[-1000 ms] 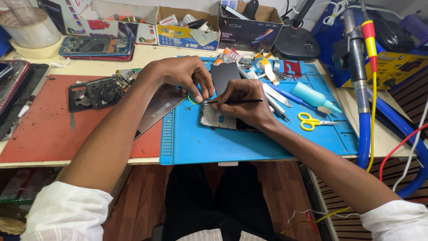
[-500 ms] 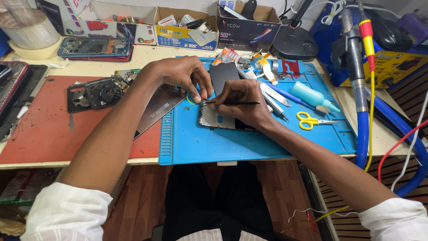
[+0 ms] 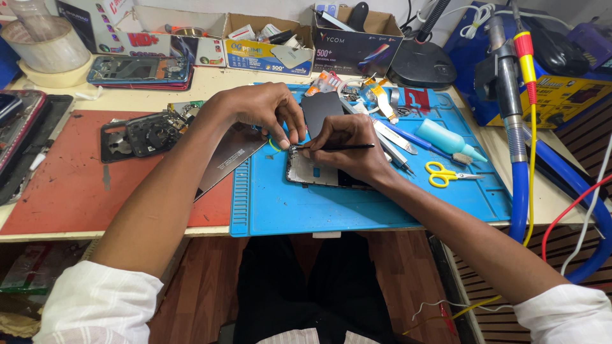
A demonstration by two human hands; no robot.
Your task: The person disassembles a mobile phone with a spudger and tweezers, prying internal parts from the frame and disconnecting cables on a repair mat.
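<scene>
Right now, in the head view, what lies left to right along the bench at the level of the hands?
Black phone frame → left hand → opened phone → right hand → yellow scissors → blue hose.

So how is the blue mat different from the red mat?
The blue mat has a ridged strip along its left edge; the red mat looks plain and scuffed. The blue mat lies under both hands, the left hand and the right hand, and the opened phone; the red mat holds a dark phone part. Both lie flat on the table.
</scene>
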